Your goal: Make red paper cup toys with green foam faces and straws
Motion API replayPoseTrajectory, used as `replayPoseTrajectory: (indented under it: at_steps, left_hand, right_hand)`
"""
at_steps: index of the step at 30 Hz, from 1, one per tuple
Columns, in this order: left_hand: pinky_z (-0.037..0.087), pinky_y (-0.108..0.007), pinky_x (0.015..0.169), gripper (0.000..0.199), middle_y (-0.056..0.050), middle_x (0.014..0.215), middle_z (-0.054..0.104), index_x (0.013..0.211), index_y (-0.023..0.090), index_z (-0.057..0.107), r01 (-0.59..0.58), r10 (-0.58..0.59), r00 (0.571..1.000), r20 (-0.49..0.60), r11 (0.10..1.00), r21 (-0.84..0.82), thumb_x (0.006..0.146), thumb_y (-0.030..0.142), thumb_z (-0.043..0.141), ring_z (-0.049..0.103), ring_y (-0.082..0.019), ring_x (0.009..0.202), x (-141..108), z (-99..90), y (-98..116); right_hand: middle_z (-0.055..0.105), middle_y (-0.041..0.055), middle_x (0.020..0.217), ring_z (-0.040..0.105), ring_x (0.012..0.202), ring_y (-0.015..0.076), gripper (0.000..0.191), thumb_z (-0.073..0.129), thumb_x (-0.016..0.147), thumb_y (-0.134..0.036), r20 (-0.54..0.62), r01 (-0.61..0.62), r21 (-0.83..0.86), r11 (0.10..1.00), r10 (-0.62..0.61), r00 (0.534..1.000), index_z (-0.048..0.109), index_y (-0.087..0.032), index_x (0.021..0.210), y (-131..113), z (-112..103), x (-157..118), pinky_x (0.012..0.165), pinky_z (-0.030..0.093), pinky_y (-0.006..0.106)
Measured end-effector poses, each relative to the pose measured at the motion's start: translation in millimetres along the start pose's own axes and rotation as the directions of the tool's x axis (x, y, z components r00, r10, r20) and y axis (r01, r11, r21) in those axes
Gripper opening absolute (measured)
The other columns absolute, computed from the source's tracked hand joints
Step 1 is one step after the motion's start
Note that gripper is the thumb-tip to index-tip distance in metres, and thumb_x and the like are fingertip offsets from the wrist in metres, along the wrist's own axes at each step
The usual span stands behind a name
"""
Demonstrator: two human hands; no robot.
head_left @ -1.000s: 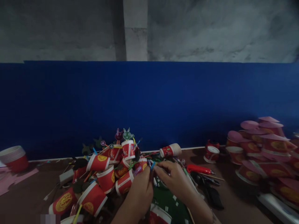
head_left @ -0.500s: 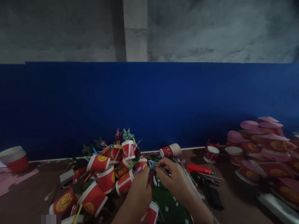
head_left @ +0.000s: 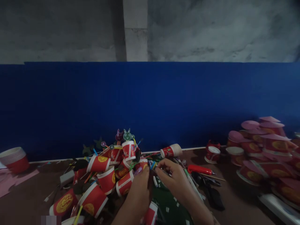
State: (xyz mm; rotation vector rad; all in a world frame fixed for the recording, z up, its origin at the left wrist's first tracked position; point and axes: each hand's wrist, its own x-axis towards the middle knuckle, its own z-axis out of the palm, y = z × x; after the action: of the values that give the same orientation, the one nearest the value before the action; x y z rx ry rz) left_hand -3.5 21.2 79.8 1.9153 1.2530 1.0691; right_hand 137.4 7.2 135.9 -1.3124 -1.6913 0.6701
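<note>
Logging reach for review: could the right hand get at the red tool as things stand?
Likely yes: the red tool lies close by the right hand, with nothing seen covering it.

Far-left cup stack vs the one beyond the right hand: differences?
The far-left stack stands with rims up; the lying stack is on its side, rims to the right. The far-left stack looks larger in view; the lying stack, smaller. Both are nested cups, red with pale rims.

Both bare forearms point(head_left: 198, 203) slant inward; the left hand point(head_left: 142, 181) is closed, its fingertips near those of the right hand point(head_left: 170, 172), whose fingers bend inward.
</note>
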Motion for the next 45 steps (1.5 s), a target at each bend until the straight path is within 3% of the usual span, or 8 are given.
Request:
replayPoseTrajectory:
  at_steps: [8,17,24,30,33,35,41,45]
  left_hand:
    - [0.037,-0.029,0.064,0.023,-0.010,0.083,0.065,0.102,0.016,0.051,-0.011,0.004,0.999,0.053,0.991,0.131,0.087,0.015,0.033,0.059,-0.022,0.074,-2,-5.2,17]
    - [0.036,-0.030,0.064,0.023,-0.013,0.086,0.065,0.096,0.016,0.051,-0.045,0.034,0.996,0.086,0.990,0.136,0.085,0.011,0.031,0.058,-0.022,0.073,-1,-5.5,17]
    - [0.031,-0.027,0.056,0.022,-0.005,0.071,0.060,0.074,0.021,0.047,-0.044,0.036,0.994,0.101,0.996,0.078,0.090,0.023,0.032,0.051,-0.018,0.063,-2,-7.9,24]
    - [0.031,-0.028,0.058,0.025,-0.005,0.074,0.060,0.078,0.021,0.050,-0.058,0.048,0.992,0.116,0.994,0.090,0.092,0.028,0.031,0.051,-0.018,0.065,-5,-9.8,24]
    - [0.034,-0.028,0.063,0.022,-0.007,0.080,0.062,0.087,0.020,0.053,-0.037,0.029,0.992,0.122,0.997,0.062,0.091,0.029,0.033,0.054,-0.019,0.071,-6,-11.1,26]
    - [0.035,-0.028,0.065,0.019,-0.006,0.082,0.061,0.091,0.020,0.053,-0.014,0.013,0.995,0.104,1.000,0.015,0.091,0.029,0.036,0.054,-0.020,0.075,-6,-11.6,28]
    - [0.036,-0.025,0.062,0.023,-0.001,0.073,0.056,0.079,0.019,0.050,0.006,0.006,0.996,0.093,0.992,-0.128,0.091,0.033,0.036,0.049,-0.016,0.068,-2,-12.8,27]
    - [0.039,-0.027,0.065,0.027,-0.002,0.075,0.058,0.082,0.018,0.053,0.045,-0.038,0.998,0.044,0.984,-0.174,0.089,0.038,0.037,0.051,-0.017,0.071,3,-11.8,20]
  right_hand:
    - [0.056,-0.0025,0.056,0.048,0.052,0.0109,0.019,0.054,0.079,-0.031,0.000,-0.010,-0.005,1.000,0.010,1.000,0.062,-0.016,0.072,9,4,3,0.048,0.032,0.020]
    - [0.053,-0.0029,0.052,0.043,0.048,0.0102,0.023,0.057,0.076,-0.036,-0.009,-0.101,-0.038,0.994,0.101,0.995,0.064,-0.015,0.071,5,1,2,0.046,0.030,0.021]
    - [0.056,-0.0014,0.052,0.046,0.048,0.0106,0.025,0.060,0.074,-0.039,0.033,-0.128,-0.008,0.992,0.128,0.991,0.064,-0.015,0.069,18,-2,5,0.045,0.032,0.021]
    - [0.050,-0.0042,0.049,0.041,0.045,0.0090,0.023,0.060,0.074,-0.037,0.032,-0.106,-0.017,0.994,0.106,0.994,0.065,-0.015,0.077,15,-2,4,0.043,0.029,0.021]
    - [0.050,-0.0048,0.051,0.041,0.048,0.0091,0.021,0.059,0.075,-0.033,0.049,-0.062,-0.009,0.998,0.062,0.997,0.067,-0.015,0.083,9,-4,3,0.046,0.030,0.021]
    - [0.053,-0.0036,0.054,0.044,0.051,0.0095,0.018,0.058,0.075,-0.032,0.058,-0.042,-0.004,0.999,0.042,0.997,0.066,-0.015,0.075,7,-5,3,0.048,0.032,0.021]
    - [0.058,-0.0010,0.058,0.047,0.054,0.0109,0.021,0.055,0.078,-0.031,0.054,-0.019,-0.012,1.000,0.019,0.998,0.066,-0.015,0.070,3,-7,2,0.050,0.035,0.021]
    - [0.061,0.0007,0.065,0.050,0.058,0.0126,0.025,0.053,0.079,-0.031,0.080,-0.012,0.005,1.000,0.011,0.997,0.070,-0.015,0.089,1,-8,0,0.052,0.038,0.022]
